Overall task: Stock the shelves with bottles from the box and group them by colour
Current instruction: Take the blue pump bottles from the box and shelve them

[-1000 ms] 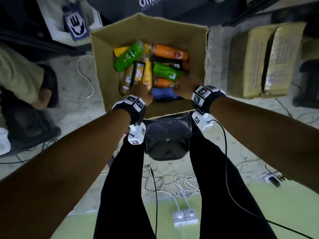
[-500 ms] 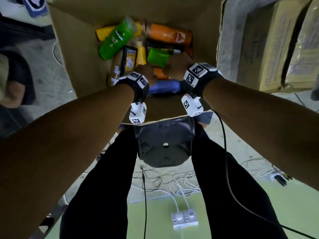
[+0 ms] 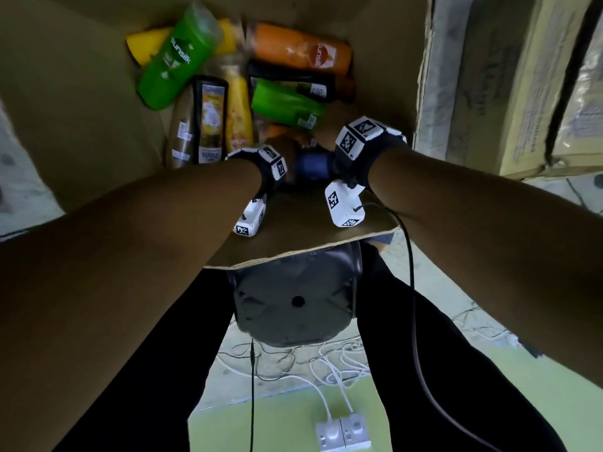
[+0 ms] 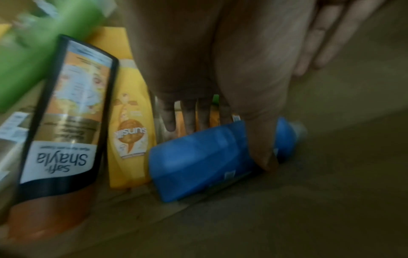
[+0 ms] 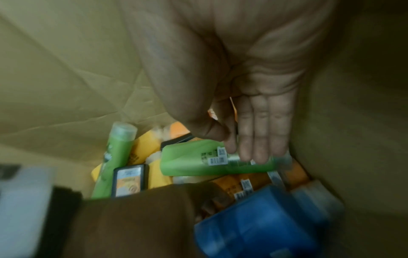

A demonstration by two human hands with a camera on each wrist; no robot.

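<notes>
An open cardboard box [image 3: 81, 109] holds several bottles lying down: green [image 3: 177, 60], orange [image 3: 293, 48], yellow [image 3: 239, 112] and a black-labelled one [image 3: 208, 119]. Both hands are inside it. My left hand [image 4: 220, 139] grips a blue bottle [image 4: 198, 160] at the near wall, fingers behind it and thumb across its front. In the head view the blue bottle [image 3: 311, 164] shows between the wrists, with the left hand [image 3: 287, 146] above it. My right hand [image 5: 234, 144] lays straight fingers on a second green bottle [image 5: 194, 162], thumb beside its upper edge.
Closed cardboard boxes [image 3: 522, 76] stand to the right of the open box. A black stool [image 3: 293, 298] sits between my legs just below the box's near flap. White cables and a power strip [image 3: 342, 435] lie on the floor behind.
Both hands have gone deeper into the box as my head came closer. The left hand has closed round the blue bottle. The right hand has shifted onto the green bottle.
</notes>
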